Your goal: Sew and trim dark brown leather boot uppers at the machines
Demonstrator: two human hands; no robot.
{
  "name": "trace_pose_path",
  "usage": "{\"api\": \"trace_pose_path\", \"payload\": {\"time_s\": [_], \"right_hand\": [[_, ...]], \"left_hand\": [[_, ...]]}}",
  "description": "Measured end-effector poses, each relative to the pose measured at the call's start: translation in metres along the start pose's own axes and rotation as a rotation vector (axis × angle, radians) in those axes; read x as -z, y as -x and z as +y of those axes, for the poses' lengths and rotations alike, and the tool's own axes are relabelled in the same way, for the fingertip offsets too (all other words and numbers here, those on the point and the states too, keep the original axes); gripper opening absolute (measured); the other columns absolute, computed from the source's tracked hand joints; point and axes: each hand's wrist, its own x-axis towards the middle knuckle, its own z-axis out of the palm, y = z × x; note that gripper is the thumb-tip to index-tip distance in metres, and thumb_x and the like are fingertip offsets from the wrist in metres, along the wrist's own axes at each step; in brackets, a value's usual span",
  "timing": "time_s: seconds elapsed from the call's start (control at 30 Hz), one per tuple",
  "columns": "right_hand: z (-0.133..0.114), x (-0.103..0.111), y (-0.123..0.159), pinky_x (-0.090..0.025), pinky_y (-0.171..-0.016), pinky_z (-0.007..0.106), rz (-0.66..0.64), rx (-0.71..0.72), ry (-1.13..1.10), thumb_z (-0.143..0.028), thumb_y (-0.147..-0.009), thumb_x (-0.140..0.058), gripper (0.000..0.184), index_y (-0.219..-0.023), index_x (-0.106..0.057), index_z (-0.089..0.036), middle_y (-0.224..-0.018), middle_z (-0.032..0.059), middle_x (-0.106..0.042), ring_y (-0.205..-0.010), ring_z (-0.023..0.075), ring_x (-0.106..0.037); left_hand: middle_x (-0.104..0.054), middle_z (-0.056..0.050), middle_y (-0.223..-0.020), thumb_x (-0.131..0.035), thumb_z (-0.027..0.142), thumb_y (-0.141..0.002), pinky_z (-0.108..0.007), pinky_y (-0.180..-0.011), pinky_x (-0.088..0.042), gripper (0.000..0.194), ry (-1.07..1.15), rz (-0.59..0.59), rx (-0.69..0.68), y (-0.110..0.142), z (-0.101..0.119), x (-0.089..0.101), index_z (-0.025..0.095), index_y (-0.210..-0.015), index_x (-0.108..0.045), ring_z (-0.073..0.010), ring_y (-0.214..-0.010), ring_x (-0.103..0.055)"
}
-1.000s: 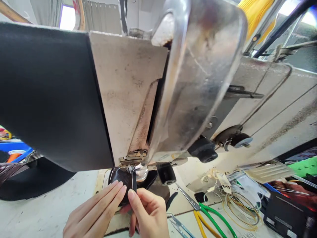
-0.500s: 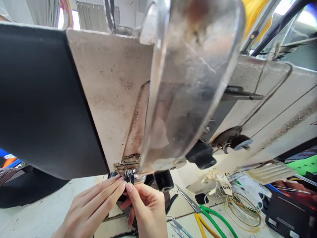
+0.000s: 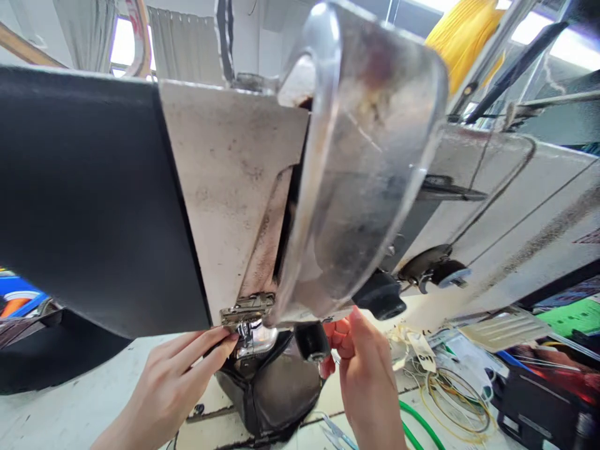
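My left hand (image 3: 164, 381) is at the left of the sewing machine's presser foot (image 3: 246, 331). Its thumb and forefinger are pressed together there, and what lies between them is hidden. A dark, glossy leather-like piece (image 3: 285, 381), shaped like a pouch, rests under and in front of the foot. My right hand (image 3: 368, 375) is raised beside a black knob (image 3: 312, 340), below the machine head's lower edge. Its fingers are curled and its thumb points up at that edge; I cannot make out anything in them.
A clear, stained plastic guard (image 3: 370, 156) hangs before the pale machine head (image 3: 225, 162). On the right lie green-handled scissors (image 3: 422, 425), small metal snips (image 3: 335, 431), coiled cords (image 3: 454, 400) and a black box (image 3: 539, 400). Yellow thread (image 3: 462, 37) is at the top right.
My right hand has left the presser foot and moved right, up beside the black knob. My left hand stays by the foot. More of the dark piece shows, and the view has shifted slightly.
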Motion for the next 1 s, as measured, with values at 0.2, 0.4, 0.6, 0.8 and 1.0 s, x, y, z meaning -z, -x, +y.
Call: {"api": "trace_pose_path", "payload": {"time_s": [0.2, 0.4, 0.6, 0.8, 1.0], "right_hand": [[0.025, -0.001, 0.011, -0.035, -0.040, 0.019, -0.037, -0.058, -0.128, -0.065, -0.091, -0.054, 0.053, -0.070, -0.062, -0.017, -0.046, -0.0021, -0.052, -0.038, 0.0096, -0.045], [0.045, 0.002, 0.025, -0.034, -0.040, 0.018, -0.113, -0.067, -0.056, -0.069, -0.089, -0.055, 0.057, -0.072, -0.063, -0.016, -0.048, -0.0020, -0.051, -0.041, 0.0089, -0.044], [0.046, -0.013, 0.037, -0.030, -0.041, 0.019, -0.158, 0.044, 0.120, -0.063, -0.096, -0.049, 0.052, -0.082, -0.067, -0.017, -0.048, -0.0035, -0.048, -0.041, 0.0080, -0.040], [0.073, -0.039, 0.061, -0.023, -0.039, 0.020, -0.181, 0.187, 0.372, -0.049, -0.101, -0.045, 0.041, -0.100, -0.072, -0.018, -0.048, -0.0052, -0.046, -0.038, 0.0068, -0.037], [0.101, -0.054, 0.061, -0.032, -0.042, 0.024, -0.235, 0.581, 0.828, -0.029, -0.093, -0.043, 0.039, -0.125, -0.064, -0.019, -0.047, -0.0049, -0.060, -0.032, 0.0127, -0.051]], "left_hand": [[-0.074, -0.003, -0.103, -0.041, 0.008, -0.103, -0.022, -0.089, -0.047, 0.028, 0.002, 0.043, 0.023, -0.005, 0.004, -0.003, 0.017, -0.106, -0.067, -0.0129, -0.095, -0.068], [-0.074, -0.002, -0.100, -0.043, 0.008, -0.102, -0.022, -0.087, -0.046, 0.024, 0.019, 0.037, -0.002, -0.011, 0.003, -0.001, 0.016, -0.102, -0.066, -0.0124, -0.094, -0.067], [-0.074, -0.004, -0.103, -0.040, 0.006, -0.102, -0.022, -0.093, -0.046, 0.029, 0.020, 0.032, -0.014, -0.010, 0.005, 0.002, 0.015, -0.107, -0.067, -0.0125, -0.099, -0.067], [-0.076, -0.002, -0.102, -0.043, 0.011, -0.102, -0.022, -0.083, -0.054, 0.026, -0.052, -0.006, 0.037, -0.016, 0.013, 0.007, 0.017, -0.105, -0.068, -0.0130, -0.091, -0.073], [-0.079, 0.003, -0.096, -0.055, 0.024, -0.096, -0.020, -0.071, -0.062, 0.018, 0.075, 0.013, 0.208, -0.010, 0.010, 0.012, 0.025, -0.100, -0.073, -0.0158, -0.082, -0.078]]}}
